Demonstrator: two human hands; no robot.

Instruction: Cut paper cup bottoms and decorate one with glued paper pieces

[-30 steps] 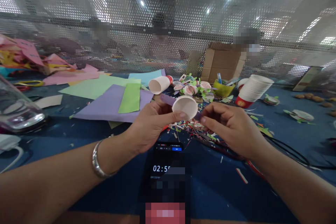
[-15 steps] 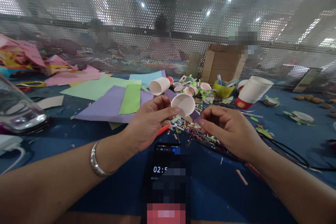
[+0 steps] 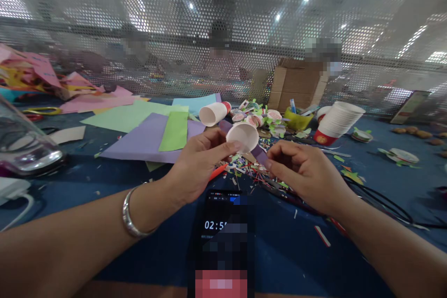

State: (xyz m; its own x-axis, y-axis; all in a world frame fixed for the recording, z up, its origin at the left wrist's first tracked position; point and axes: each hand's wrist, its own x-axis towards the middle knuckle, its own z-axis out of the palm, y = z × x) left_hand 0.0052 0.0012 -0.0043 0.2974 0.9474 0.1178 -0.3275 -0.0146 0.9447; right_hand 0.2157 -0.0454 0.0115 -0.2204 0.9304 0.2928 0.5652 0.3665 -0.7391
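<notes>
My left hand [image 3: 197, 165] is closed around a small white paper cup piece [image 3: 242, 136], its open side facing me, held above a heap of paper scraps [image 3: 249, 167]. A purple paper strip [image 3: 257, 151] runs behind and under the cup. My right hand [image 3: 303, 174] pinches the lower right end of that strip, just right of the cup. A silver bangle sits on my left wrist.
A phone [image 3: 221, 237] showing a timer lies on the blue table [image 3: 104, 186] below my hands. Coloured paper sheets [image 3: 146, 135] lie left, a lying cup [image 3: 213, 113] behind, a stack of cups [image 3: 337, 121] right, a cardboard box [image 3: 296, 84], black cables [image 3: 384, 200]. People sit beyond the mesh screen.
Both hands have lifted the cup and strip slightly up and left; the grip looks the same.
</notes>
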